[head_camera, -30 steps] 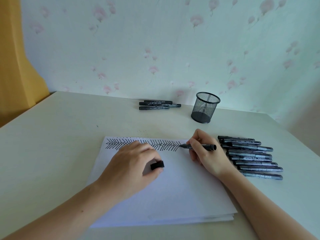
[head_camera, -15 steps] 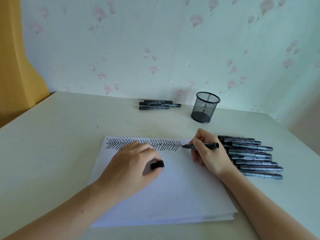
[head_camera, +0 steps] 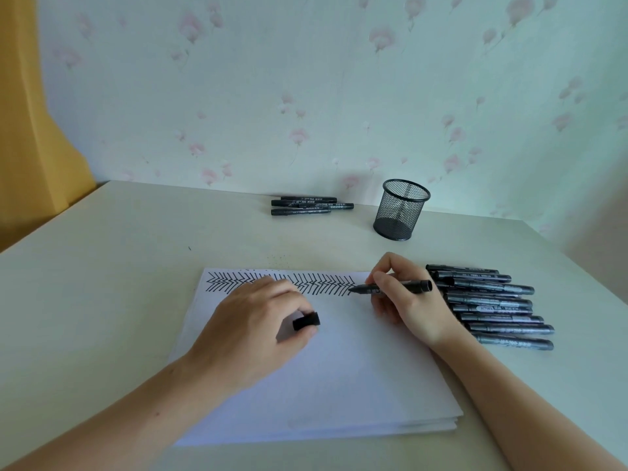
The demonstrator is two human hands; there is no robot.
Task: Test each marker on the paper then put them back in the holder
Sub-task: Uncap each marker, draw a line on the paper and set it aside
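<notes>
A stack of white paper (head_camera: 339, 375) lies on the table, with a row of black zigzag strokes (head_camera: 323, 283) along its top edge. My right hand (head_camera: 404, 300) holds an uncapped black marker (head_camera: 407, 287), its tip touching the paper at the right end of the strokes. My left hand (head_camera: 251, 328) rests on the paper and pinches the black cap (head_camera: 306, 321). A black mesh holder (head_camera: 401, 209) stands empty at the back. Several capped markers (head_camera: 492, 305) lie in a row right of the paper. Three more markers (head_camera: 309, 206) lie near the wall.
The pale table (head_camera: 102, 283) ends at a flowered wall behind. A yellow curtain (head_camera: 30, 130) hangs at the far left. The table's right edge runs just past the marker row.
My right hand has shifted slightly with the marker tip at the end of the stroke row. My left hand and the cap have stayed put.
</notes>
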